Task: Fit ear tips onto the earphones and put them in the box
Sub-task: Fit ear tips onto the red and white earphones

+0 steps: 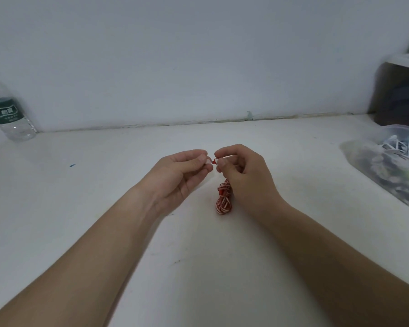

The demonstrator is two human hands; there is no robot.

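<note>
**A:** What has each hand got?

**B:** The left hand pinches a small white ear tip between thumb and forefinger, with the other fingers loosely curled. The right hand pinches the red earbud the same way.

**A:** How do the two pieces line up?

**B:** The earbud's nozzle sticks out of the right fingertips and points straight across at the left hand. The ear tip sits just beside it, nearly touching. The axis runs hand to hand, level with the table, so I'd judge a short push together seats the tip. I can't tell which way the tip's opening faces.

**A:** And the cable?

**B:** The red-and-white cable drops below the right hand in a bundled coil, its lower end on the table.

**A:** Where's the box?

**B:** The clear box lies well out beyond the right hand, nearer that arm, with pale earphones inside. A water bottle stands far off past the left hand, against the plain wall.
</note>
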